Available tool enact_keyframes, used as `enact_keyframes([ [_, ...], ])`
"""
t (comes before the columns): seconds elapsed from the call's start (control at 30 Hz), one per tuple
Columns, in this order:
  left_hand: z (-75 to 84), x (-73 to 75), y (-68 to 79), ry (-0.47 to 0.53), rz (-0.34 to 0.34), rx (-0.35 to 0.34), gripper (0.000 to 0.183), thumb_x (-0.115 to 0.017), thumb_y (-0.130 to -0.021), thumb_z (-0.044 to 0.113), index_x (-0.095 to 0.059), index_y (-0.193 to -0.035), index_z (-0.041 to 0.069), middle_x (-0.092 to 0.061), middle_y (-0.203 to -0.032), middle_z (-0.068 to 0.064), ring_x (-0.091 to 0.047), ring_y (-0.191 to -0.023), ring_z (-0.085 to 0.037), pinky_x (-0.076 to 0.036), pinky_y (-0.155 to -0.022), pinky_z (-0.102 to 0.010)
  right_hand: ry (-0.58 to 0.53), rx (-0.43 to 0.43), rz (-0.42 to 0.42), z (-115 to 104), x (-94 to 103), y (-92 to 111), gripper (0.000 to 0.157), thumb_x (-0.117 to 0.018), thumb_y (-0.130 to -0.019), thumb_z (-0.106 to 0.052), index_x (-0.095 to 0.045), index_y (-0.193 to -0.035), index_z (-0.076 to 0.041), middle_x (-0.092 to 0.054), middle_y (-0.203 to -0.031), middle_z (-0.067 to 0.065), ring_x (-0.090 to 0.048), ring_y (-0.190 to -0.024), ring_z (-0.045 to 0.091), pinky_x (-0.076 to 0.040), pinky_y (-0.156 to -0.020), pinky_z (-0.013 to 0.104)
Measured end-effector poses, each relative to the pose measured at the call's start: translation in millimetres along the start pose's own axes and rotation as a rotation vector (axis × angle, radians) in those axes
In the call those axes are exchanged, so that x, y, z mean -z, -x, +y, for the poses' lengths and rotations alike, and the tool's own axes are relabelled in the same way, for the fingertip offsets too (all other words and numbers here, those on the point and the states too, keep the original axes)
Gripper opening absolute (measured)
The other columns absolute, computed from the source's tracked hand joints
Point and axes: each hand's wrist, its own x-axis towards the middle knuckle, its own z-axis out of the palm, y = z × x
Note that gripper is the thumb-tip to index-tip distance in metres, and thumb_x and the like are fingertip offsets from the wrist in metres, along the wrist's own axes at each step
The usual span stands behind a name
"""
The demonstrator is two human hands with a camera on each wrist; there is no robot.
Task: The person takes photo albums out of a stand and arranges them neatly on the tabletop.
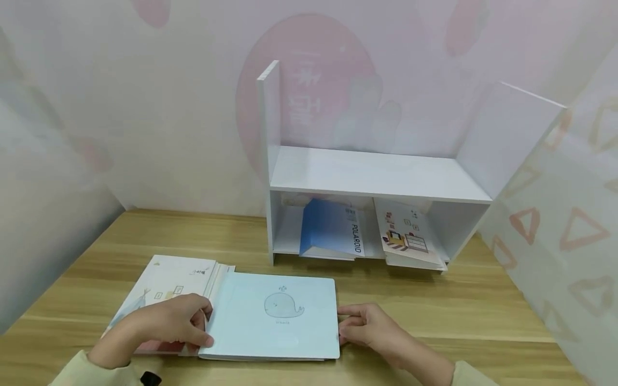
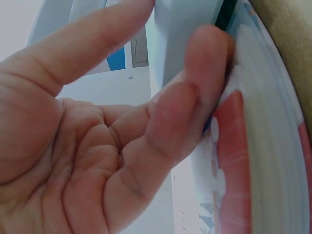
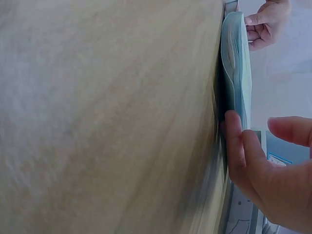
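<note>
A light blue book (image 1: 275, 316) with a small whale drawing on its cover lies flat on the wooden table, its left end overlapping a white illustrated book (image 1: 176, 273). At that left end my left hand (image 1: 176, 321) grips the blue book, thumb at its edge and fingers curled beside the white book's pages (image 2: 278, 146). My right hand (image 1: 369, 327) is at the opposite short edge. In the right wrist view, its fingertips (image 3: 233, 119) touch the underside and page edge of the blue book, while the thumb stands apart from it.
Behind the books stands a white two-level shelf (image 1: 381, 171). Its lower level holds a blue and white book marked POLAROID (image 1: 333, 228) and, to the right, a white illustrated book (image 1: 407, 233), both jutting past the front edge. Patterned walls enclose the wooden table (image 1: 458, 327).
</note>
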Motion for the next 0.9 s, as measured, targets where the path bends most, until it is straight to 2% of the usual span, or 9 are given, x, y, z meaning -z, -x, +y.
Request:
enact_keyframes([
  [0.13, 0.9, -0.4, -0.2, -0.014, 0.008, -0.001, 0.05, -0.08, -0.082, 0.019, -0.055, -0.113, -0.011, -0.065, -0.062, -0.007, -0.049, -0.055, -0.012, -0.038, -0.057, -0.023, 0.032, 0.001, 0.001, -2, 1.9, 1, 0.054, -0.061, -0.095, -0.003, -0.04, -0.139, 0.019, -0.074, -0.098, 0.013, -0.07, -0.087, 0.019, -0.057, -0.088, 0.034],
  [0.37, 5.4, 6.7, 2.0, -0.111, 0.038, -0.011, 0.046, -0.079, -0.082, 0.02, -0.061, -0.113, -0.009, -0.061, -0.063, 0.001, -0.051, -0.052, -0.01, -0.041, -0.057, -0.023, 0.071, 0.041, 0.016, -4, 4.2, 4, 0.043, -0.061, -0.095, -0.002, -0.051, -0.132, 0.017, -0.073, -0.104, 0.019, -0.073, -0.09, 0.026, -0.057, -0.088, 0.035],
  [0.5, 10.1, 11.3, 1.6, -0.115, 0.047, -0.027, 0.046, -0.077, -0.085, 0.021, -0.062, -0.117, -0.008, -0.061, -0.062, -0.001, -0.051, -0.05, -0.012, -0.044, -0.058, -0.024, 0.108, 0.083, 0.024, -6, 6.8, 5, 0.035, -0.059, -0.096, -0.003, -0.056, -0.126, 0.014, -0.072, -0.105, 0.022, -0.073, -0.091, 0.028, -0.057, -0.087, 0.033],
  [0.67, 13.9, 12.6, -0.3, -0.103, 0.054, -0.02, 0.043, -0.075, -0.088, 0.022, -0.062, -0.117, -0.006, -0.062, -0.065, -0.002, -0.054, -0.051, -0.014, -0.046, -0.057, -0.025, 0.122, 0.118, 0.047, -11, 12.2, 6, 0.038, -0.061, -0.096, -0.007, -0.054, -0.128, 0.013, -0.07, -0.112, 0.025, -0.071, -0.095, 0.029, -0.057, -0.087, 0.032],
  [0.77, 15.9, 13.3, -3.6, -0.122, 0.07, -0.042, 0.04, -0.072, -0.09, 0.024, -0.063, -0.116, -0.005, -0.062, -0.07, -0.001, -0.054, -0.057, -0.012, -0.045, -0.056, -0.025, 0.13, 0.142, 0.082, -14, 15.8, 8, 0.042, -0.063, -0.096, -0.011, -0.053, -0.13, 0.012, -0.068, -0.118, 0.026, -0.07, -0.1, 0.029, -0.056, -0.089, 0.03],
  [0.9, 19.1, 14.2, -7.7, -0.182, 0.111, -0.125, 0.039, -0.069, -0.093, 0.029, -0.065, -0.115, -0.003, -0.061, -0.077, 0.002, -0.052, -0.065, -0.007, -0.044, -0.058, -0.023, 0.145, 0.183, 0.135, -19, 20.6, 11, 0.044, -0.064, -0.096, -0.013, -0.052, -0.131, 0.011, -0.065, -0.122, 0.026, -0.066, -0.108, 0.031, -0.054, -0.092, 0.029],
])
